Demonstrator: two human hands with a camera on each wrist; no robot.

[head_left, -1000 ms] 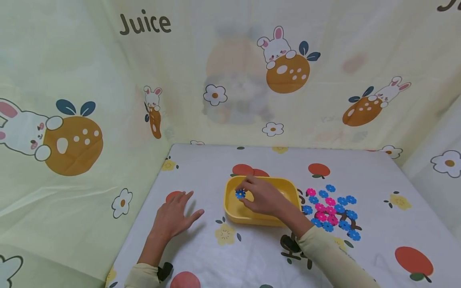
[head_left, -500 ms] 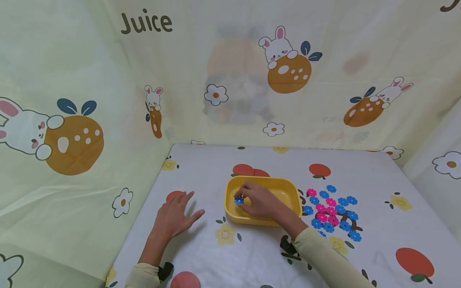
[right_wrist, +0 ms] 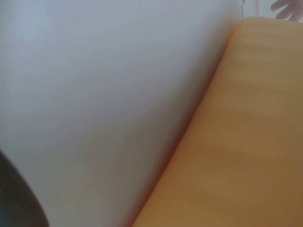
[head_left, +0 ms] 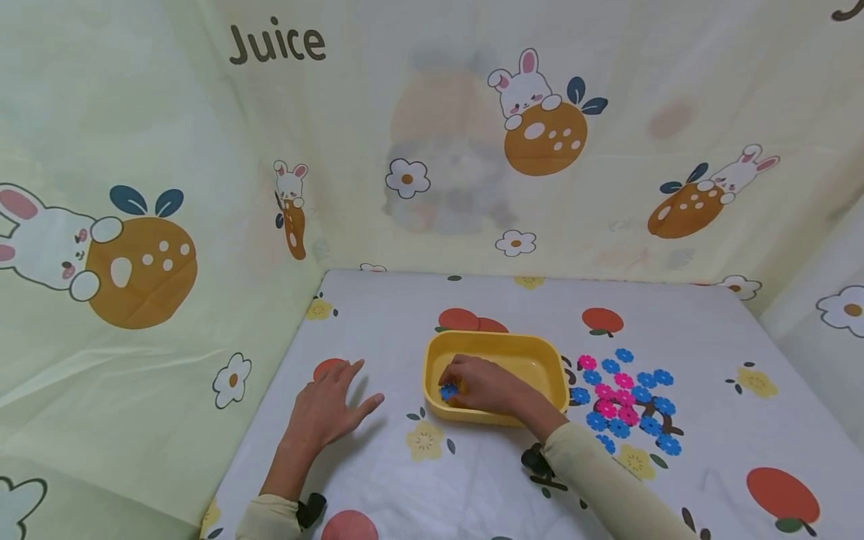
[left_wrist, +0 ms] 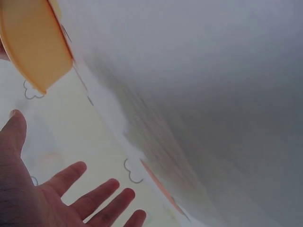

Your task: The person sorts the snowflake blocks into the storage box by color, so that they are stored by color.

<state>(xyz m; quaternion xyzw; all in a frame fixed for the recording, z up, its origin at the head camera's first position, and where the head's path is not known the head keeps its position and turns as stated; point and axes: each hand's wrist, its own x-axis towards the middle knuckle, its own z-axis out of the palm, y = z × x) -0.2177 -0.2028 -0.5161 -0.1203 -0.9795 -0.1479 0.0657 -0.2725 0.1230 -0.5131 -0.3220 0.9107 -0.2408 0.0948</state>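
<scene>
My right hand [head_left: 482, 386] reaches down inside the yellow tray [head_left: 540, 349], pinching a blue flower-shaped disc [head_left: 448, 391] low over the left part of its floor. The curled fingers partly cover the disc. In the right wrist view the tray's outer wall [right_wrist: 246, 127] fills the right side, and the disc is out of sight. Left of the tray, my left hand [head_left: 328, 405] is spread with its palm down and holds nothing. The left wrist view shows those fingers [left_wrist: 99, 198] apart, with the tray [left_wrist: 35, 38] at the upper left.
Several blue and pink flower-shaped discs [head_left: 624, 397] lie loose on the table right of the tray. A printed cloth [head_left: 378, 472] with fruit and flowers covers the table. Patterned curtains [head_left: 405, 120] stand behind it and at the left.
My right hand has lowered the blue disc from above the tray toward its floor, and its fingers have curled in more. The left hand stays where it was.
</scene>
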